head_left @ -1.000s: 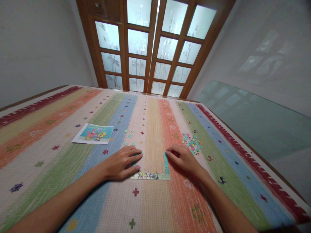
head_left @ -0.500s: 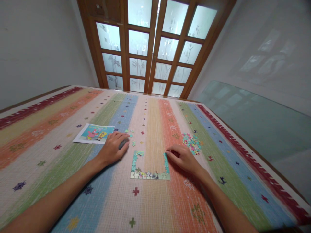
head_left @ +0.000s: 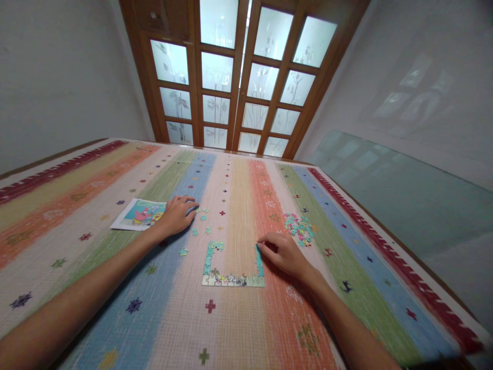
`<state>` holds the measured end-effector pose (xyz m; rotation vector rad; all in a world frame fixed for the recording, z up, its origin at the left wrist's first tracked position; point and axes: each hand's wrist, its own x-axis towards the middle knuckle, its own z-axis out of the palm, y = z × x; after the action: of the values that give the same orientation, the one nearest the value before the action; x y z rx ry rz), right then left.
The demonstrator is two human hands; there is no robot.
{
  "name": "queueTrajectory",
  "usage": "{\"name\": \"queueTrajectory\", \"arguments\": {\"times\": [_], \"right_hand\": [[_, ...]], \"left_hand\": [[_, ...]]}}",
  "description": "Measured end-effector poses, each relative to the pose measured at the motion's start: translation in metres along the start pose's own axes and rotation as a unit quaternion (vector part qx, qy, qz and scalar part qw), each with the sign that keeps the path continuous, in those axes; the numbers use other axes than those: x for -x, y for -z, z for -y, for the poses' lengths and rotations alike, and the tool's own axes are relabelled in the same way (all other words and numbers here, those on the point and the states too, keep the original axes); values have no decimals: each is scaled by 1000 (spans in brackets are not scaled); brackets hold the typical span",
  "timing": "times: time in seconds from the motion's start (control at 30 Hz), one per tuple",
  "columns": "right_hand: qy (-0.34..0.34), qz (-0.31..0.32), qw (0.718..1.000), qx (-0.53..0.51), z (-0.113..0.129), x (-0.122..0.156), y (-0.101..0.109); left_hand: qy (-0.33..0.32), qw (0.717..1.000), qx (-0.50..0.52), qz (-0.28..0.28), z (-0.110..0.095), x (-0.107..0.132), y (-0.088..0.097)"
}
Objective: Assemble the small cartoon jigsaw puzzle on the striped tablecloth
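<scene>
A partly joined jigsaw puzzle (head_left: 231, 282) lies before me, with a bottom row, two sides and a short stretch of top row at the left. My right hand (head_left: 284, 253) is closed in a pinch at the upper end of its right side, fingertips on a puzzle piece (head_left: 259, 247) there. Farther left, my left hand (head_left: 178, 215) lies low over the cloth, fingers stretched toward a few loose puzzle pieces (head_left: 203, 217). One more loose piece (head_left: 184, 252) sits left of the puzzle. My left hand and forearm partly cover the picture sheet (head_left: 140, 213).
A heap of loose puzzle pieces (head_left: 299, 228) lies right of my right hand. The striped tablecloth (head_left: 241, 205) covers the table. Beyond the far edge stand wooden doors (head_left: 236, 92) with frosted panes. At the right is a glass panel (head_left: 385, 180).
My left hand has moved away and slightly left, covering more of the picture sheet and uncovering loose pieces. The right hand stays pinched at the puzzle's right side. The view has shifted slightly.
</scene>
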<state>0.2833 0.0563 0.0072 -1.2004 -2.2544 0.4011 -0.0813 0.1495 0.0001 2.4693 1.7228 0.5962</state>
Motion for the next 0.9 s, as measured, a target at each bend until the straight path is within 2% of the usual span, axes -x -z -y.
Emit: {"name": "queueTrajectory", "arguments": {"times": [0.33, 0.47, 0.6, 0.7, 0.8, 0.9], "right_hand": [[-2, 5, 1000, 4, 0, 0, 0], [3, 5, 1000, 5, 0, 0, 0], [0, 6, 1000, 9, -2, 0, -2], [-1, 10, 1000, 10, -1, 0, -2], [1, 12, 1000, 9, 0, 0, -2], [4, 11, 1000, 13, 2, 0, -2]], "left_hand": [[2, 999, 42, 13, 8, -8, 6], [-12, 997, 78, 20, 3, -5, 12], [-62, 978, 190, 62, -17, 1, 20], [-141, 960, 233, 68, -40, 7, 21], [-213, 937, 264, 88, -65, 13, 16], [-224, 920, 302, 105, -87, 20, 7]]}}
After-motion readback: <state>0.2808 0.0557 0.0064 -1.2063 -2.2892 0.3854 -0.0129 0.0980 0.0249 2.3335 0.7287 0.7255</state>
